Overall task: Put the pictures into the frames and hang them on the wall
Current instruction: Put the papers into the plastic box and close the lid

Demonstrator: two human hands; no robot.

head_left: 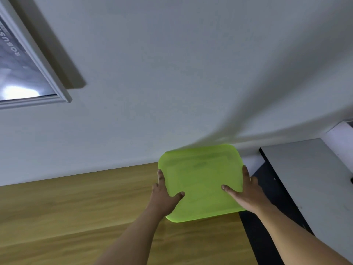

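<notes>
A lime-green square frame with rounded corners (200,175) is held up in front of the white wall (172,73), its back face toward me. My left hand (164,196) grips its left edge, thumb across the face. My right hand (246,192) grips the right edge the same way. A larger picture in a white frame (36,60) hangs on the wall at the upper left, showing a grey image with white lettering.
A wooden surface (76,217) runs along the wall below the green frame. To the right stands a grey panel with a black edge (309,173), and a white box-like object (342,138) sits at the far right.
</notes>
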